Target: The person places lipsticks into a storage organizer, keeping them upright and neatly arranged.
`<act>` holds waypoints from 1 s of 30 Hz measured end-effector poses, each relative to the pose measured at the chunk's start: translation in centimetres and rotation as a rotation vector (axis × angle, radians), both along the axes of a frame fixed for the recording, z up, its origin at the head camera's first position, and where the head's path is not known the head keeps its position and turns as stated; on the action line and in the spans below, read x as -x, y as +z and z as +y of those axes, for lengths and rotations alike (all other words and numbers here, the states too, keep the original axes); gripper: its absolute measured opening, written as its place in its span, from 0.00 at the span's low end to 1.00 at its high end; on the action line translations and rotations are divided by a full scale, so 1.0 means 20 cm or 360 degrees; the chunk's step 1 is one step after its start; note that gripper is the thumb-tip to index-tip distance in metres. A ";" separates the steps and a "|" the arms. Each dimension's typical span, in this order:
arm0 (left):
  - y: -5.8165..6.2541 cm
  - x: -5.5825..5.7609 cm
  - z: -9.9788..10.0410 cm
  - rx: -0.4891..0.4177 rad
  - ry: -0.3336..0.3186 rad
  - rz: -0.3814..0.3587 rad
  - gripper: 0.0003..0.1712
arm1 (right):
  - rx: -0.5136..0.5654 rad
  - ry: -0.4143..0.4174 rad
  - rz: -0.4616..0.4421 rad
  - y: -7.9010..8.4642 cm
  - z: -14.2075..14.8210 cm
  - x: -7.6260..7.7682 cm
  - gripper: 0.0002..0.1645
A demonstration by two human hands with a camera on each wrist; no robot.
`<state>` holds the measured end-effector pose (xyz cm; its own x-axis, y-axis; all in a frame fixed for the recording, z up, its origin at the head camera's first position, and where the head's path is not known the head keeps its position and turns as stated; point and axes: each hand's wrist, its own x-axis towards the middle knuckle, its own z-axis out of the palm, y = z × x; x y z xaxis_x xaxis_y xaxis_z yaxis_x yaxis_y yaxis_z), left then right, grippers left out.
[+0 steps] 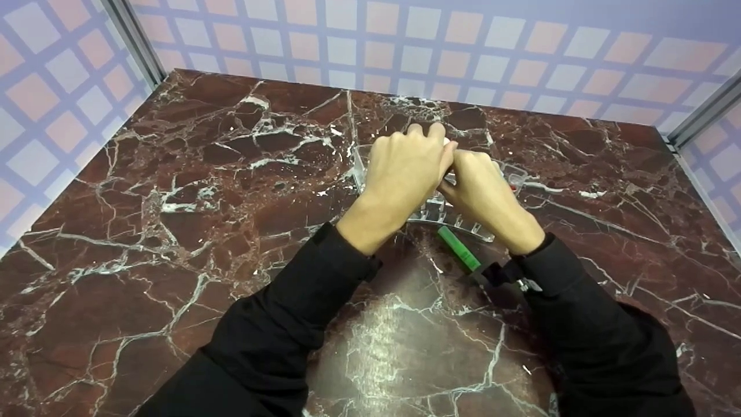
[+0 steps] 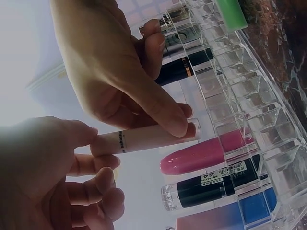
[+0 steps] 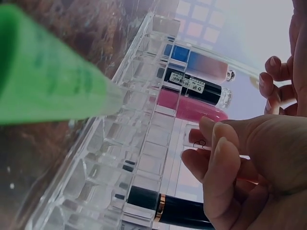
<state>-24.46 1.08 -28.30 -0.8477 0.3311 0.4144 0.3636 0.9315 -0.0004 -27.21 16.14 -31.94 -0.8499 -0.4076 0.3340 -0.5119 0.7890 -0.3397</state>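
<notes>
Both hands meet over a clear acrylic organizer [image 1: 483, 233]. Between them is a pale pink lip gloss tube [image 2: 144, 137] with a see-through end, lying level above the slots in the left wrist view. My left hand [image 1: 405, 165] pinches its pale end with thumb and forefinger, the other fingers loosely curled. Thumb and fingers of my right hand [image 1: 483, 185] grip the see-through end [image 3: 194, 136], beside the organizer's upright items. Closest to the tube stands a bright pink tube [image 2: 206, 152]. From the head view the hands hide most of the lip gloss tube.
In the organizer also stand a black labelled tube [image 2: 216, 184], a blue-and-pink tube [image 2: 211, 218] and a black tube with a gold band [image 3: 184, 211]. A green tube [image 1: 459, 249] lies on the marbled table [image 1: 173, 278] by my right wrist. Patterned walls [image 1: 382, 52] enclose the table.
</notes>
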 end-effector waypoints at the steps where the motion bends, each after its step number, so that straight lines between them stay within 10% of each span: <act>1: 0.00 0.00 0.00 0.0008 0.0001 -0.0017 0.26 | -0.0001 0.0001 0.0001 0.00 0.00 0.00 0.07; 30: -0.05 0.06 -0.02 -0.0063 -0.0150 -0.0348 0.21 | -0.0022 0.0094 -0.0110 -0.03 0.02 0.03 0.09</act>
